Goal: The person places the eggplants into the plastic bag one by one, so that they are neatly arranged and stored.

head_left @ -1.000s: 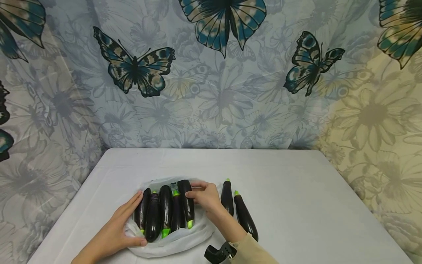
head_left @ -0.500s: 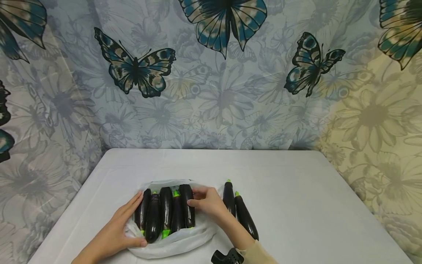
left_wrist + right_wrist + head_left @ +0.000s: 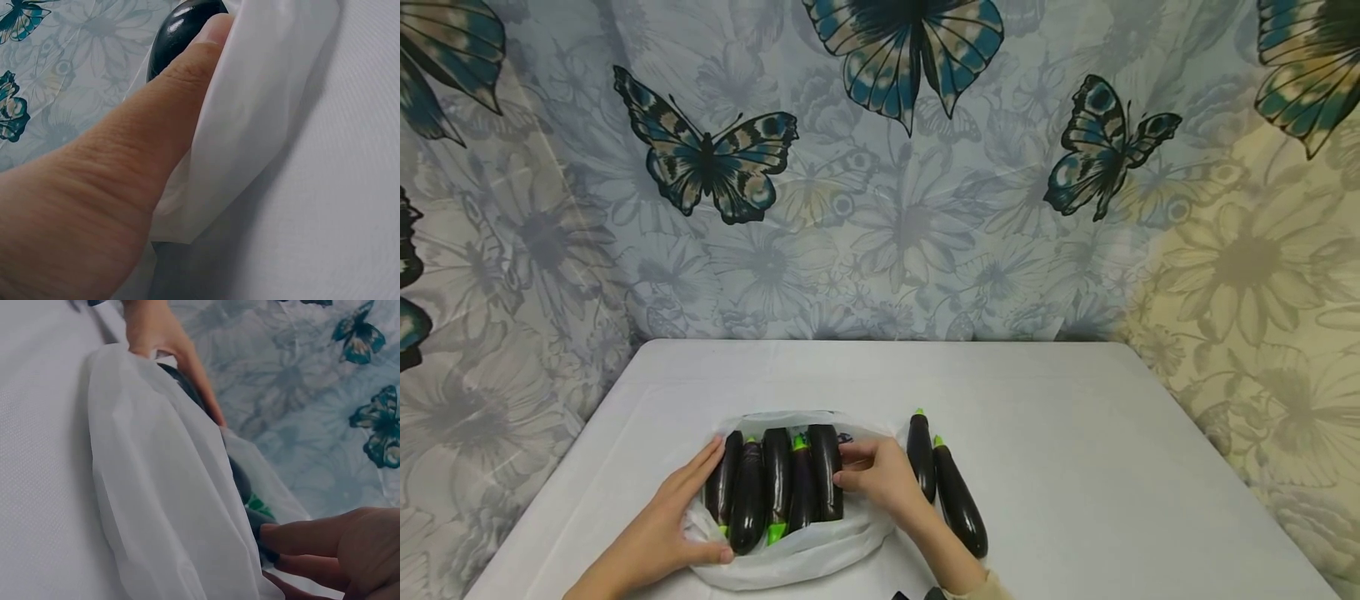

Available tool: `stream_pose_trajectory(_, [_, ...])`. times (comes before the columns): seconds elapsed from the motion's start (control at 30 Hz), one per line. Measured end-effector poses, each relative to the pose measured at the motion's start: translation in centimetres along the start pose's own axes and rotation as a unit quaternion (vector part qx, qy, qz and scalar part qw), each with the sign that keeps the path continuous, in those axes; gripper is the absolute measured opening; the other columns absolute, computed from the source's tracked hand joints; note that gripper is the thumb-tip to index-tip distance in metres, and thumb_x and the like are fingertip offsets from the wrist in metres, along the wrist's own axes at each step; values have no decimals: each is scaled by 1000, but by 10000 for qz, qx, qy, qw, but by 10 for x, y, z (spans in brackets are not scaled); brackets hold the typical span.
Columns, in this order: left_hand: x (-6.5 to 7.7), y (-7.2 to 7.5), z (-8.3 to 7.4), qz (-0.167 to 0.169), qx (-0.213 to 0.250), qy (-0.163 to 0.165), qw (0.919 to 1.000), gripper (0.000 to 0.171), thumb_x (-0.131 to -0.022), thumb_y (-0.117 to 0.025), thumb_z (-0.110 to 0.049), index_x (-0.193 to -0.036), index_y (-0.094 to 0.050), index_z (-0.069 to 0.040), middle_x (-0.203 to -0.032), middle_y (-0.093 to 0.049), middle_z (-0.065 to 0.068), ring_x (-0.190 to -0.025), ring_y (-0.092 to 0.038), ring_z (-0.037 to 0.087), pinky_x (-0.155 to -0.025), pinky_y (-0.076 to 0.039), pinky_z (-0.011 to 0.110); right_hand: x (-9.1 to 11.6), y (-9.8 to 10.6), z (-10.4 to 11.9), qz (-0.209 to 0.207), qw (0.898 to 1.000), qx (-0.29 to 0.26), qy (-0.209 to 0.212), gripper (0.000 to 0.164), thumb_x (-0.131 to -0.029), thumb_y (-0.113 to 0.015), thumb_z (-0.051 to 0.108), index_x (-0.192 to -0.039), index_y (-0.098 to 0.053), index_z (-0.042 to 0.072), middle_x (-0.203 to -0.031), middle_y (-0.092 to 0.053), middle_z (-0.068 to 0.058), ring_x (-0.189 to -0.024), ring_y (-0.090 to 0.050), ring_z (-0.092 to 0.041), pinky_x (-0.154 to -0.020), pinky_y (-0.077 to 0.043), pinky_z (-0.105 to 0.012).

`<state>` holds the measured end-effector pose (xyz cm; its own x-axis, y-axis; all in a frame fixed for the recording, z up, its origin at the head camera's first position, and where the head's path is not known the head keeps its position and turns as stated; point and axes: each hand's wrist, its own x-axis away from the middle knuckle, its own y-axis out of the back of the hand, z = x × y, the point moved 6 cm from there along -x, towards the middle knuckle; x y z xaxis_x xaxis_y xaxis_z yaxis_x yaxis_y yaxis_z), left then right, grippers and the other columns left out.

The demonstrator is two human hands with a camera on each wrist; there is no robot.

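Several dark eggplants (image 3: 749,500) lie side by side in an opened white plastic bag (image 3: 820,558). My left hand (image 3: 662,521) rests at the bag's left side, its straight fingers along the leftmost eggplant (image 3: 725,479) and the thumb at the front rim. In the left wrist view, that thumb (image 3: 169,94) presses on the bag near an eggplant (image 3: 184,37). My right hand (image 3: 883,479) touches the right side of the rightmost bagged eggplant (image 3: 826,475) with thumb and fingertips. In the right wrist view, the bag wall (image 3: 156,469) hides most of the eggplants.
Two more eggplants lie outside the bag on its right, one (image 3: 921,458) partly behind my right hand and the other (image 3: 958,500) beside it. The table (image 3: 1075,467) has a white cover. A butterfly-print cloth (image 3: 917,225) hangs behind it.
The rightmost bagged eggplant has come down and toward me into the row; its green end is now hidden. My right hand moved with it, its thumb now at the eggplant's side. The left hand stayed put.
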<state>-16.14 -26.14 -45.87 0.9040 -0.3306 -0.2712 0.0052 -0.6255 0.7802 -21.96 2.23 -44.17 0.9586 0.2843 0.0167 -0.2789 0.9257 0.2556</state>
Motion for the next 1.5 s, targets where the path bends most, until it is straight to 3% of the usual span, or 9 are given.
stream_pose_trajectory(0.37, [0,-3,1,23,-60,-65,10000,124,-62,-89,-51,-159,-20,-15,-162,-17,8,-137,-25,41,-96,-34,63,2,2,-6,-108,9986,-496,-167,39,-74,-80,-7,-112,-70,-8,-94,-72,-17,-82,-70,-22,-69,-58,-31])
stream_pose_trajectory(0.5, [1,-3,1,30,-16,-119,9999,125,-62,-90,-49,-159,-19,-15,-162,-16,9,-136,-24,43,-93,-34,67,3,1,-6,-138,9980,-595,-186,40,-73,-79,-9,-112,-70,-8,-94,-71,-17,-82,-70,-24,-68,-58,-32])
stream_pose_trajectory(1.0, [0,-2,-1,44,-23,-255,9997,126,-62,-91,-45,-159,-18,-14,-162,-15,11,-134,-26,46,-90,-36,69,2,0,-5,-267,9977,-593,-186,40,-70,-79,-13,-109,-70,-8,-88,-70,-15,-76,-69,-23,-65,-58,-33])
stream_pose_trajectory(1.03, [0,-2,-1,28,-32,-284,9996,125,-62,-91,-44,-159,-18,-13,-162,-16,11,-134,-27,45,-97,-35,62,2,0,-5,-273,9977,-589,-187,40,-70,-79,-13,-109,-70,-8,-88,-70,-15,-76,-69,-22,-65,-58,-33])
stream_pose_trajectory(1.23, [0,-3,-1,17,-15,-301,9995,123,-63,-91,-43,-159,-19,-13,-162,-17,11,-134,-26,44,-99,-34,55,1,-1,-8,-309,9977,-563,-211,39,-70,-77,-15,-108,-70,-8,-88,-69,-16,-74,-68,-22,-63,-58,-33])
stream_pose_trajectory(1.27, [0,-3,0,28,4,-294,9996,123,-63,-91,-43,-159,-19,-13,-162,-17,11,-134,-26,44,-93,-35,62,1,-1,-9,-313,9977,-565,-214,39,-70,-77,-15,-108,-70,-9,-88,-69,-17,-74,-68,-22,-63,-58,-33])
stream_pose_trajectory(1.33, [0,-3,0,34,26,-298,9995,123,-63,-90,-43,-159,-19,-13,-162,-17,11,-137,-24,39,-94,-34,63,1,-2,-10,-320,9976,-556,-255,38,-70,-76,-16,-107,-70,-9,-88,-69,-17,-73,-67,-22,-63,-58,-33])
stream_pose_trajectory(1.5, [2,-4,-1,77,104,-415,9991,121,-66,-90,-42,-159,-18,-12,-162,-16,12,-142,-12,10,-88,-35,71,3,-3,-11,-310,9970,-630,-330,38,-70,-76,-16,-106,-70,-9,-88,-69,-17,-74,-67,-22,-63,-58,-33])
